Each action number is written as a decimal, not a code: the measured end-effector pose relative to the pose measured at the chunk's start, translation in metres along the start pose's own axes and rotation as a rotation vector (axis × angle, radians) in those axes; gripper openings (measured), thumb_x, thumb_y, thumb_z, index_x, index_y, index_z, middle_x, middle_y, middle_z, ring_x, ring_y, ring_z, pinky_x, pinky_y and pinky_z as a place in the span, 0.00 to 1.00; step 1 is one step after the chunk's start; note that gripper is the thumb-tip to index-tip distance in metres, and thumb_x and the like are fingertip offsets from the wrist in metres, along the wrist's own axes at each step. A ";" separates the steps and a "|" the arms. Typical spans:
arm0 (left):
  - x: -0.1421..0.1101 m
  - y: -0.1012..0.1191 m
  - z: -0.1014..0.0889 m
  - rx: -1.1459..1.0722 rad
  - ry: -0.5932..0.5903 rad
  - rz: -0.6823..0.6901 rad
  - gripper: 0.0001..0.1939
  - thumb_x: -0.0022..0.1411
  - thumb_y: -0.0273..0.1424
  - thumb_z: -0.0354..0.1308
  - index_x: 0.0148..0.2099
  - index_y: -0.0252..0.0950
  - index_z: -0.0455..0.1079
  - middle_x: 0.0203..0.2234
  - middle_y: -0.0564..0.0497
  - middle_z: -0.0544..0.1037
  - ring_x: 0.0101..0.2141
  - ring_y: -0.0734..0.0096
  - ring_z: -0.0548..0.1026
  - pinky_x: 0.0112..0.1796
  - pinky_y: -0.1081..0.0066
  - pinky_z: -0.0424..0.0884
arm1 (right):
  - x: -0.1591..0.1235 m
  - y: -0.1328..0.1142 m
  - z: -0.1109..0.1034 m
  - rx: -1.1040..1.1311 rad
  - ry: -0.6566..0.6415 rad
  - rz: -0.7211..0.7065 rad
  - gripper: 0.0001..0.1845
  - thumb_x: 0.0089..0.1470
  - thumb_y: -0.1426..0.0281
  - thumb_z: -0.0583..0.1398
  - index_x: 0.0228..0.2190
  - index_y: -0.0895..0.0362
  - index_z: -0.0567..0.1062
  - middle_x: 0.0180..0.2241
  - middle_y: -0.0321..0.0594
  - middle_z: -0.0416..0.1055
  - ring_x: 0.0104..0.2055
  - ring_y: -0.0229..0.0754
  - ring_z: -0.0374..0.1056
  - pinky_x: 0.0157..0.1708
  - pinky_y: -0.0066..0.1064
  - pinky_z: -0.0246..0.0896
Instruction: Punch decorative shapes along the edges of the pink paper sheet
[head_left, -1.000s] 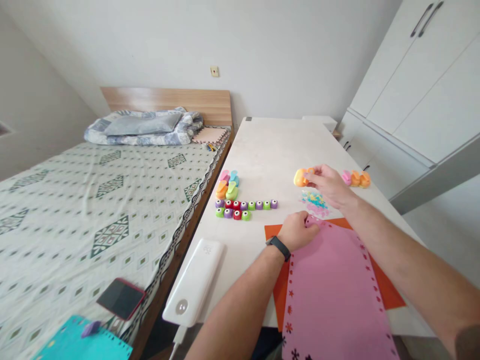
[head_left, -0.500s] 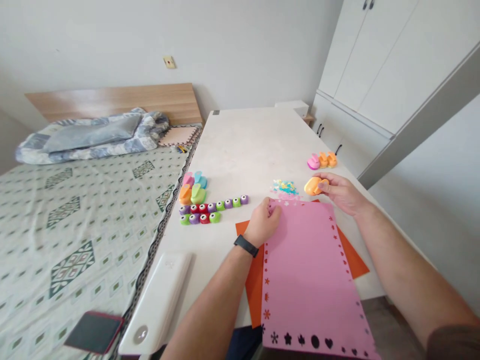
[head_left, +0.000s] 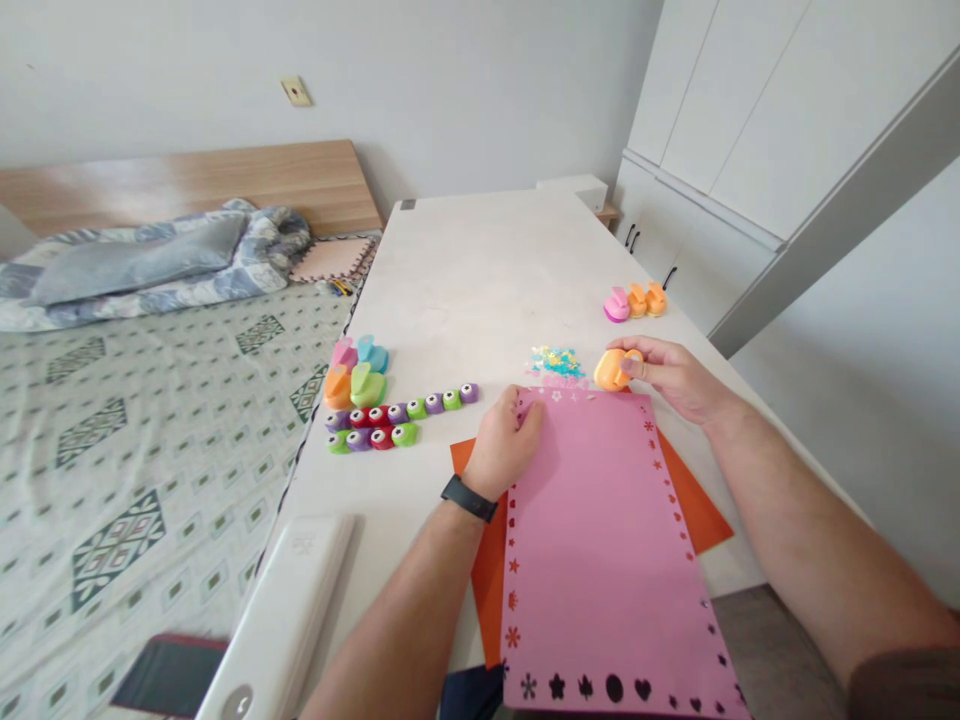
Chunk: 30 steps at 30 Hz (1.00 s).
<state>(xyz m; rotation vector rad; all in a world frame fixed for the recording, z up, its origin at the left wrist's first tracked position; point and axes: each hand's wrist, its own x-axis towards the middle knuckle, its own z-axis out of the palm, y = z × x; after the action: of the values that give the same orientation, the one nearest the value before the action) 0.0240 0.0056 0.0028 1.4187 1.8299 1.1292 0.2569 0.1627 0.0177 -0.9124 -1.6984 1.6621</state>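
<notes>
A pink sheet of paper (head_left: 592, 540) with small shapes punched along its edges lies over an orange sheet (head_left: 694, 495), its near end reaching past the table edge. My left hand (head_left: 506, 440) grips the pink sheet at its far left corner, thumb on top. In my right hand (head_left: 671, 375) is an orange craft punch (head_left: 613, 370), held between thumb and fingers close to the sheet's far right corner. I cannot tell whether the punch touches the paper. Beyond the far edge lies a pile of tiny blue, yellow and pink paper cutouts (head_left: 556, 363).
Three punches (head_left: 636, 301) stand at the right table edge. Larger punches (head_left: 358, 372) and two rows of small punches (head_left: 397, 413) sit on the left. A long white device (head_left: 289, 610) lies front left; a phone (head_left: 172, 672) rests on the bed.
The view has shifted, so most things appear further left. The punch in my right hand has turned slightly and is nearer the sheet's far edge. My left hand keeps its grip.
</notes>
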 end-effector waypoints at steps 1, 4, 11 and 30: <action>0.000 0.000 0.000 0.000 -0.002 -0.003 0.10 0.70 0.36 0.52 0.35 0.38 0.61 0.25 0.57 0.66 0.27 0.73 0.64 0.31 0.70 0.55 | 0.000 0.000 0.001 0.002 0.002 0.000 0.24 0.53 0.56 0.71 0.48 0.52 0.79 0.44 0.42 0.80 0.45 0.48 0.74 0.49 0.41 0.67; 0.000 0.001 0.000 0.006 0.004 -0.006 0.11 0.70 0.36 0.52 0.34 0.38 0.59 0.24 0.58 0.65 0.26 0.74 0.63 0.31 0.70 0.55 | -0.001 -0.002 0.003 -0.004 -0.007 0.002 0.24 0.53 0.56 0.71 0.48 0.53 0.79 0.44 0.42 0.80 0.45 0.48 0.74 0.49 0.40 0.67; 0.001 0.001 0.000 0.033 0.032 0.004 0.12 0.70 0.36 0.52 0.33 0.38 0.57 0.23 0.58 0.61 0.25 0.75 0.60 0.30 0.69 0.53 | -0.002 -0.004 0.006 -0.021 -0.007 0.025 0.25 0.51 0.55 0.71 0.48 0.52 0.79 0.44 0.43 0.80 0.45 0.49 0.74 0.50 0.40 0.67; 0.002 0.000 -0.002 -0.007 0.051 0.008 0.10 0.70 0.36 0.52 0.35 0.37 0.61 0.24 0.58 0.64 0.26 0.75 0.62 0.30 0.69 0.54 | -0.004 -0.004 0.006 -0.036 -0.055 0.051 0.26 0.51 0.54 0.71 0.48 0.53 0.79 0.42 0.43 0.80 0.42 0.49 0.75 0.48 0.43 0.68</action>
<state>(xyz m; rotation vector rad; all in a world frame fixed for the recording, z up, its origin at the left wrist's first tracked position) 0.0218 0.0071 0.0040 1.4069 1.8546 1.1846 0.2541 0.1560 0.0212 -0.9420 -1.7602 1.7099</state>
